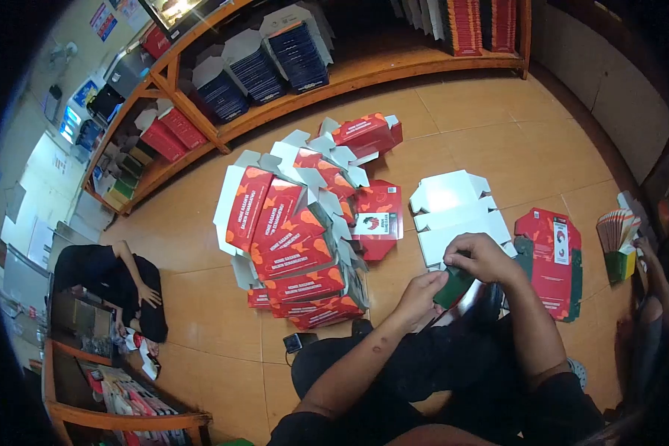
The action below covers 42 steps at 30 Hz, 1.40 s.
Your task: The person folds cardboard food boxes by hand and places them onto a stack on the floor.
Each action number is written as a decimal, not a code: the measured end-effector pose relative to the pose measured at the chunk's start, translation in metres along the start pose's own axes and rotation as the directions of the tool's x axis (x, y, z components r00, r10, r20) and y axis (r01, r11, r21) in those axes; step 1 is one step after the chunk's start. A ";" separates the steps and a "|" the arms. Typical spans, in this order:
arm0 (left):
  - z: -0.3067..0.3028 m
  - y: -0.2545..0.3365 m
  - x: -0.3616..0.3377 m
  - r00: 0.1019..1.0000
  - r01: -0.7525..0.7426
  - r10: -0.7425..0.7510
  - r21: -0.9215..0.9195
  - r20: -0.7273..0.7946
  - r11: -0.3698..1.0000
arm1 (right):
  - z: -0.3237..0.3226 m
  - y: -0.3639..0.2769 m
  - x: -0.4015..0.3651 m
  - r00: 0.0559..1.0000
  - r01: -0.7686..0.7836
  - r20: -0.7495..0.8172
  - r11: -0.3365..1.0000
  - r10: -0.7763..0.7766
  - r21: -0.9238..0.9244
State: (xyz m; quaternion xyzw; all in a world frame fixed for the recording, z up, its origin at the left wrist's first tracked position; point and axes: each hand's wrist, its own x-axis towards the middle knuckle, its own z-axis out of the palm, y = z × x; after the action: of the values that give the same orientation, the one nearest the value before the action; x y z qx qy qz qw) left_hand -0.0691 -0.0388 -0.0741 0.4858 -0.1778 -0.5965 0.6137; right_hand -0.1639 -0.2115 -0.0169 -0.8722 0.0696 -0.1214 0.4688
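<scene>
In the head view, my left hand (418, 299) pinches the edge of a green cardboard piece (453, 288) over my lap. My right hand (485, 258) has its fingers closed on the upper edge of that same piece; its full shape is hidden by the hands. Just beyond my hands, flat white box blanks (453, 204) lie on the floor. Right of them lies a flat red-and-green box blank (548, 260). To the left stands a pile of folded red boxes (286, 238) with white inner flaps, and a red box panel (379, 219) lies beside it.
A wooden shelf (379, 73) along the back holds stacks of dark blue cartons (297, 56) and red cartons (464, 30). One person (119, 286) sits at the left; another person's hand (643, 249) holds yellow-green cartons (618, 238) at the right. A small black device (293, 343) lies near my leg.
</scene>
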 end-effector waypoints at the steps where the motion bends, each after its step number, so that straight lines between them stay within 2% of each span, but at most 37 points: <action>1: -0.003 -0.001 0.000 1.000 0.005 -0.005 0.004 -0.005 1.000 | 0.003 0.002 0.000 0.999 0.010 0.051 0.999 -0.008 -0.037; 4: -0.005 0.006 0.000 1.000 0.011 -0.010 -0.048 0.028 0.999 | 0.007 0.003 0.001 0.993 0.008 0.118 0.994 0.004 -0.106; 6: -0.005 0.016 -0.002 1.000 0.016 -0.016 0.074 0.005 0.997 | 0.009 0.001 -0.001 0.993 0.122 0.040 0.938 -0.115 -0.325; 7: -0.007 0.019 -0.004 1.000 0.015 -0.015 0.072 -0.001 0.997 | 0.006 -0.002 -0.002 0.992 0.125 0.044 0.939 -0.117 -0.322; 8: -0.007 0.020 -0.005 0.912 -0.348 0.410 0.507 -0.013 0.788 | -0.001 -0.005 -0.003 0.998 0.056 0.039 0.970 -0.048 -0.237; 9: -0.008 0.023 -0.006 0.670 -0.514 0.723 0.807 0.167 0.291 | -0.009 -0.008 -0.003 0.999 -0.016 0.039 0.988 0.022 -0.154; 10: 0.008 0.052 -0.023 0.496 -0.434 0.849 0.899 0.184 0.058 | -0.013 -0.010 -0.002 0.999 -0.019 0.041 0.988 0.026 -0.155; 11: 0.023 0.082 -0.045 0.307 -0.286 0.921 0.946 0.239 -0.150 | -0.016 -0.012 -0.002 0.980 -0.044 -0.197 0.994 0.023 -0.101; 12: 0.020 0.085 -0.057 0.242 -0.361 0.948 0.926 0.208 -0.111 | -0.017 -0.012 -0.002 0.905 -0.061 -0.424 0.997 0.038 -0.041; 14: 0.011 0.078 -0.062 0.167 -0.511 0.970 0.857 0.175 -0.067 | -0.012 -0.005 0.001 0.788 -0.022 -0.613 0.993 -0.053 -0.114; 15: 0.012 0.078 -0.066 0.414 -0.463 0.909 0.871 0.047 0.166 | -0.010 -0.002 0.000 0.822 -0.023 -0.569 0.997 -0.026 -0.079; 16: 0.014 0.080 -0.067 0.630 -0.366 0.774 0.853 -0.067 0.372 | -0.004 0.001 0.000 0.825 -0.002 -0.563 0.997 -0.039 -0.071; 18: -0.001 0.072 -0.044 0.745 -0.356 0.644 0.713 -0.173 0.604 | 0.004 -0.012 0.000 0.878 -0.030 -0.478 0.999 0.019 -0.014; 20: -0.004 0.074 -0.036 0.800 -0.317 0.562 0.649 -0.208 0.692 | 0.013 -0.010 0.003 0.878 0.049 -0.465 0.989 -0.110 -0.140; 23: -0.008 0.079 -0.033 0.826 -0.207 0.505 0.699 -0.250 0.685 | 0.016 -0.011 0.001 0.897 0.024 -0.439 0.998 -0.047 -0.058; 25: -0.007 0.079 -0.033 0.830 -0.169 0.477 0.686 -0.288 0.708 | 0.015 -0.011 0.003 0.881 -0.016 -0.473 0.999 -0.005 -0.041; 26: -0.006 0.078 -0.035 0.830 -0.139 0.454 0.669 -0.323 0.730 | 0.017 -0.007 0.003 0.870 -0.027 -0.491 0.999 0.037 0.028; 28: -0.003 0.072 -0.032 0.834 -0.105 0.447 0.703 -0.322 0.703 | 0.018 -0.001 0.004 0.862 -0.003 -0.505 0.996 0.049 0.093; 30: -0.007 0.061 -0.021 0.781 -0.395 0.586 0.556 -0.215 0.731 | 0.018 0.002 0.003 0.870 0.000 -0.489 0.989 0.071 0.145; 31: -0.015 0.059 -0.016 0.826 -0.442 0.527 0.351 -0.200 0.825 | 0.017 0.004 0.003 0.876 0.005 -0.474 0.982 0.087 0.191; 32: -0.021 0.057 -0.013 0.828 -0.436 0.522 0.351 -0.204 0.829 | 0.017 0.005 0.003 0.877 0.000 -0.471 0.981 0.094 0.196; 34: -0.024 0.058 -0.011 0.872 -0.469 0.472 0.056 -0.128 0.881 | 0.016 0.008 0.003 0.893 0.027 -0.440 0.964 0.096 0.266; 35: -0.022 0.056 -0.012 0.872 -0.450 0.473 0.177 -0.124 0.876 | 0.016 0.007 0.003 0.893 0.027 -0.440 0.963 0.097 0.268; 38: -0.030 0.053 -0.011 0.885 -0.412 0.451 0.255 -0.119 0.875 | 0.014 0.001 0.002 0.929 0.054 -0.366 0.963 0.047 0.263; 40: -0.027 0.053 -0.012 0.879 -0.406 0.452 0.260 -0.152 0.876 | 0.016 -0.006 0.000 0.969 0.002 -0.241 0.982 0.044 0.187; 42: -0.022 0.055 -0.017 0.875 -0.349 0.433 0.339 -0.215 0.874 | 0.021 -0.005 0.001 0.970 -0.008 -0.238 0.987 0.046 0.159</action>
State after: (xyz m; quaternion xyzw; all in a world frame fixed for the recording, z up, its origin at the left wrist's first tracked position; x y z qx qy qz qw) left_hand -0.0248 -0.0252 -0.0333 0.6041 -0.2686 -0.3499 0.6637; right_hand -0.1572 -0.1918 -0.0237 -0.8105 0.1283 -0.2249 0.5254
